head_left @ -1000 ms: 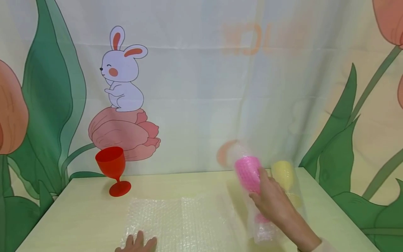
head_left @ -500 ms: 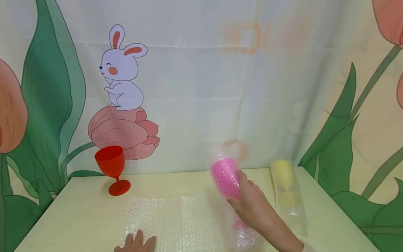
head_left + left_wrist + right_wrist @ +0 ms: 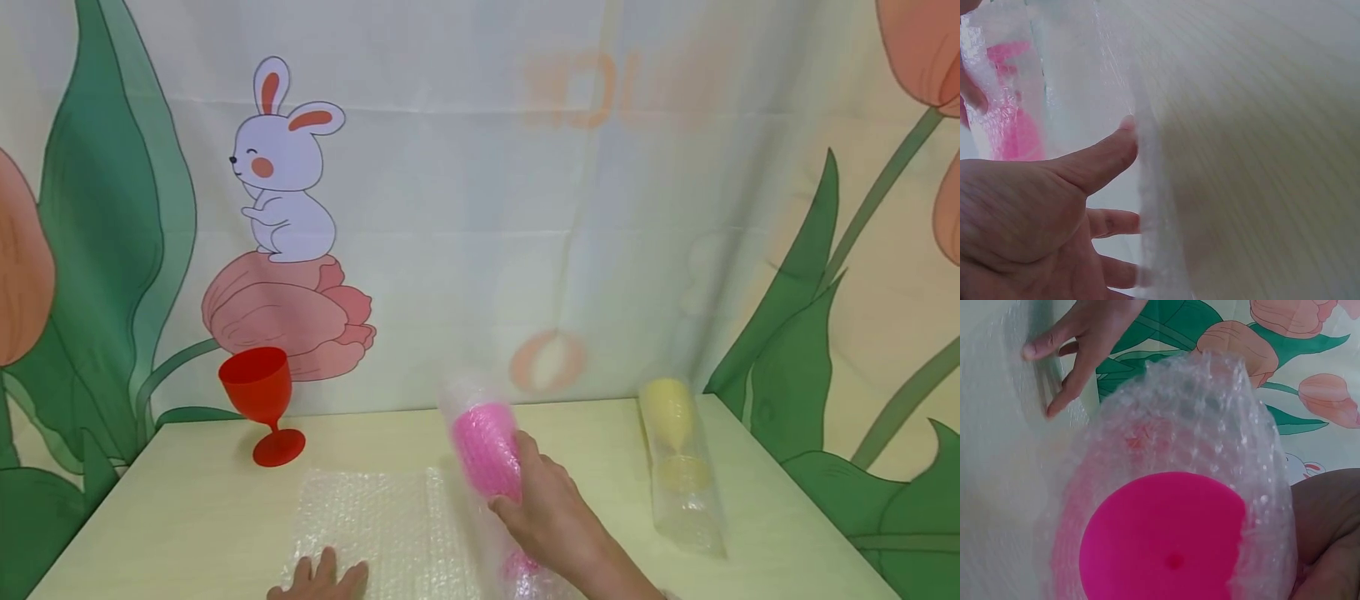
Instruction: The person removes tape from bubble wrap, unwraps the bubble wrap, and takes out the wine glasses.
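My right hand [image 3: 551, 508] grips a pink goblet [image 3: 487, 450] rolled in bubble wrap, held tilted over the right part of a flat bubble wrap sheet [image 3: 382, 517]. In the right wrist view the goblet's round pink base [image 3: 1160, 537] shows through the open end of the wrap. My left hand [image 3: 322, 579] rests with spread fingers on the sheet's near left part. From the left wrist, the thumb [image 3: 1107, 153] and fingers lie straight along the sheet's edge. Part of the pink goblet is hidden behind my right hand.
A bare red goblet [image 3: 262, 392] stands upright at the back left of the pale table [image 3: 180, 517]. At the right lies a yellow goblet [image 3: 670, 412] wrapped in bubble wrap. A curtain [image 3: 465, 250] printed with a rabbit and tulips hangs behind the table.
My right hand has carried the wrapped pink goblet leftward from beside the yellow one to over the sheet, and the yellow one is now fully uncovered. The left hand has stayed in place.
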The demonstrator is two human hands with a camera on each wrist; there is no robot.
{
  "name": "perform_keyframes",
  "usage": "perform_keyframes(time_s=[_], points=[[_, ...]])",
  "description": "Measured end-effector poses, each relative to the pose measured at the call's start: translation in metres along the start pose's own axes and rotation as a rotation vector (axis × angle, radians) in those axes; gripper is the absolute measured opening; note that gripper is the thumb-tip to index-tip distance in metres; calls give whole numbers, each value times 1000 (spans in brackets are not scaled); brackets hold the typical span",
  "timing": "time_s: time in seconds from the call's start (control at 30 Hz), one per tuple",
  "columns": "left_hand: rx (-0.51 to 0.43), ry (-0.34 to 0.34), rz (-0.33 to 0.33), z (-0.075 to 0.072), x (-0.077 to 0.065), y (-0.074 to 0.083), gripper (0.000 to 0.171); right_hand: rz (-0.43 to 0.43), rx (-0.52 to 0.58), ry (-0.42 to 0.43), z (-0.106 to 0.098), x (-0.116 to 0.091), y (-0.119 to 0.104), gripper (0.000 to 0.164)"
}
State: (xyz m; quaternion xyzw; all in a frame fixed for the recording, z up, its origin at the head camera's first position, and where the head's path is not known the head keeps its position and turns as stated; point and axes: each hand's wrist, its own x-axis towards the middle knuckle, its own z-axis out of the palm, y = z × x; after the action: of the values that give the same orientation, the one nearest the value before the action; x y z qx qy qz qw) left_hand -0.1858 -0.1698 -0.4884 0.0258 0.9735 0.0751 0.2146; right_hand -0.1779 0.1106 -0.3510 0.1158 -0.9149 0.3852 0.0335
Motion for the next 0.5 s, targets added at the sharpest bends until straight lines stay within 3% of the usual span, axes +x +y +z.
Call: perform_keyframes(time_s=[0.3, 0.5], points=[[9, 0, -8, -6, -7, 3, 103, 23, 36, -82, 22, 5, 6, 81], [15, 7, -1, -3, -3, 0, 102, 52, 60, -102, 34, 5, 15, 80]])
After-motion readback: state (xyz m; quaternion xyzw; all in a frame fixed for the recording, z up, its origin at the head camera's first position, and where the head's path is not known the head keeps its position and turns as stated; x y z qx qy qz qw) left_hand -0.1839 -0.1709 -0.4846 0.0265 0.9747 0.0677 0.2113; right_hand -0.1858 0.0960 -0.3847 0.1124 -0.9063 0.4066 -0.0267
